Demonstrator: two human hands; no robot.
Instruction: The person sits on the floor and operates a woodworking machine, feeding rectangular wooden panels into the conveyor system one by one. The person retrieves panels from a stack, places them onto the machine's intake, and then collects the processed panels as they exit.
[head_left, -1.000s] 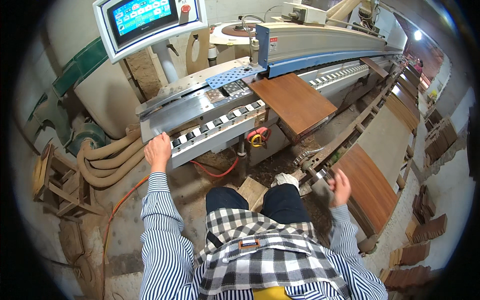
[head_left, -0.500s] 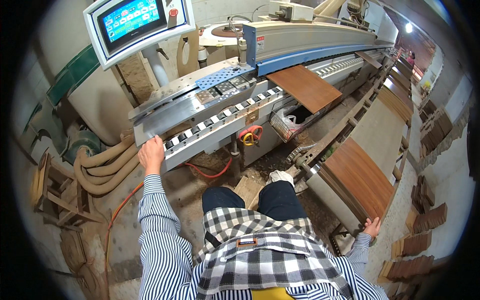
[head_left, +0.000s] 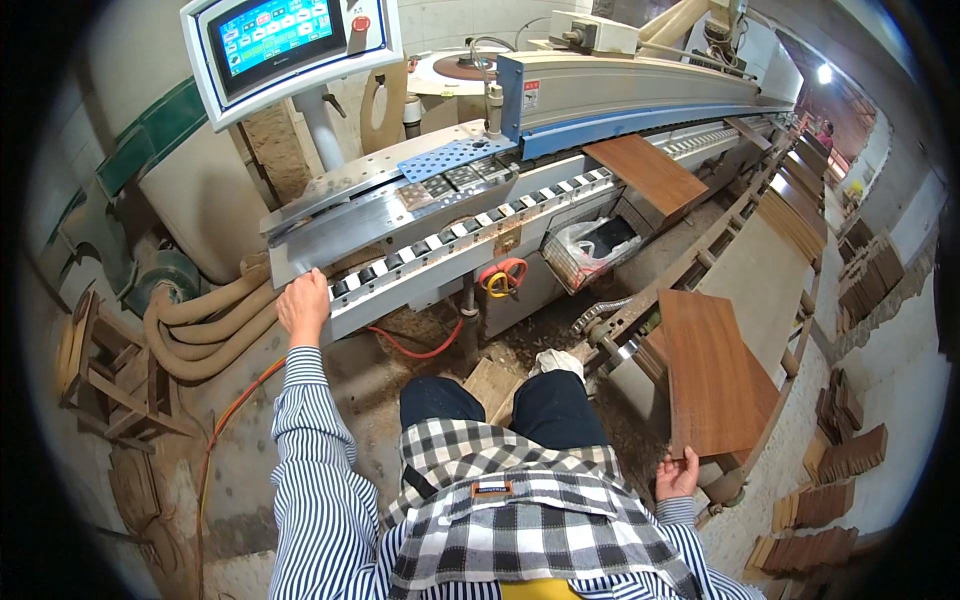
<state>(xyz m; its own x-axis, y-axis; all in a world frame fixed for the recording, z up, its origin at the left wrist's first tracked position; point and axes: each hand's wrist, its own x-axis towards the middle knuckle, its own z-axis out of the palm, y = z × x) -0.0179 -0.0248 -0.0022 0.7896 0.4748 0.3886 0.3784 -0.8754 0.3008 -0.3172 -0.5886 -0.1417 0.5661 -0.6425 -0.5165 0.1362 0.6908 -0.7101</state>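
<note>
My right hand grips the near edge of a brown wood-grain panel, thumb on top. This panel sits askew over a stack of similar panels, with its near left corner out past the stack's side. At the near end of a long edge-banding machine, my left hand is curled over the corner of the metal infeed table. Farther along the machine's roller track, another brown panel lies partly under the blue-edged beam.
A control screen stands at the upper left. Scissors hang on the machine front beside a wire basket with plastic bags. Ribbed hoses and a wooden stool stand left. More panel stacks line the right wall.
My right hand has moved left, turning the top panel askew and swinging it left off the stack. The panel on the machine has travelled farther along. My left hand stays put.
</note>
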